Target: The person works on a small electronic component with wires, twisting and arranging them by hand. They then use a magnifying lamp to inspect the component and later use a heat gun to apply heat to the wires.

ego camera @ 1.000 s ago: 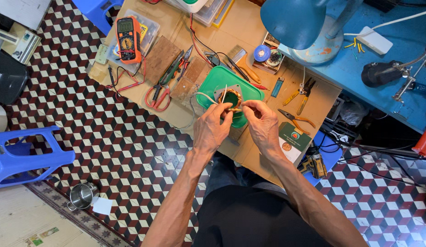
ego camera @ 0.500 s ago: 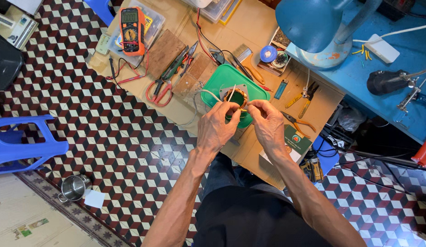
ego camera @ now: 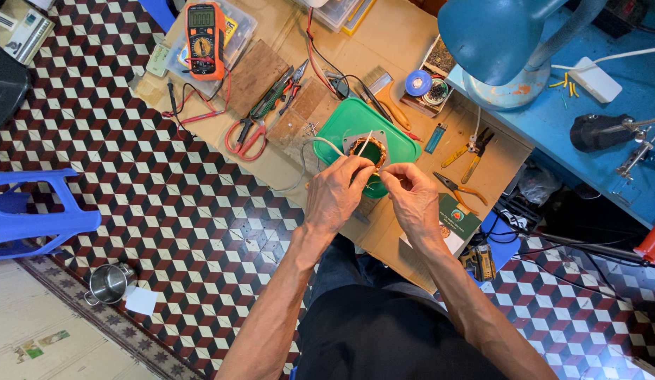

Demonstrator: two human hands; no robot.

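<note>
Copper windings of a small motor stator are being worked on above a green plastic lid, which is lying on the wooden table. The stator is being gripped by the left hand, whose fingers are closed around its near side, with white sleeved leads being seen curving out to the left of it. A thin wire, too fine to be made out clearly, is being pinched between thumb and forefinger of the right hand, just beside the stator. Both hands are being held close together, almost touching. Orange-handled pliers are lying just right of the right hand, and yellow-handled cutters further back. Red-handled scissors and an orange multimeter are lying well to the left on the table. A blue desk lamp is being seen at the table's far right edge.
</note>
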